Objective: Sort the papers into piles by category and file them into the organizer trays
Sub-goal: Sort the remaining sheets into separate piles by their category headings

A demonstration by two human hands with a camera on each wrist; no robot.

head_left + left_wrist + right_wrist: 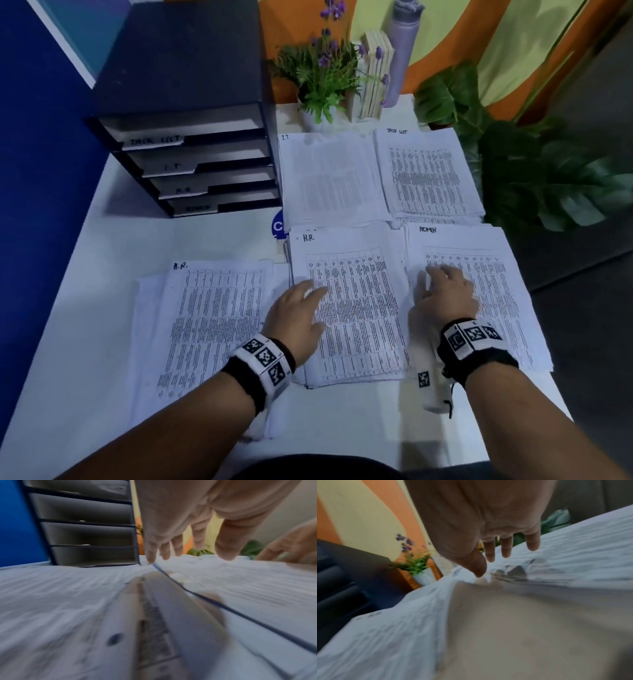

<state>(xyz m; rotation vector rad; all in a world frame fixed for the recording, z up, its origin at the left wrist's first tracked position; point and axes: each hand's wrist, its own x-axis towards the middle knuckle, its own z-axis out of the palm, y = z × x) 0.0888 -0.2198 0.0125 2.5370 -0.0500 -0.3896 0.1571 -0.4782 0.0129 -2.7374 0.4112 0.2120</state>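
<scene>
Printed papers lie in piles on the white table. An H.R. pile sits in the middle with my left hand over its left edge, fingers straight. To its right is the ADMIN pile, and my right hand hovers at its left edge with fingers spread. A loose stack topped by an H.R. sheet lies at the left. Behind are an I.T. pile and a TASK LIST pile. The black organizer has several labelled trays. Both hands hold nothing in the wrist views.
A potted purple-flowered plant, upright books and a lilac bottle stand at the table's back. Large green leaves crowd the right side. A blue wall runs along the left.
</scene>
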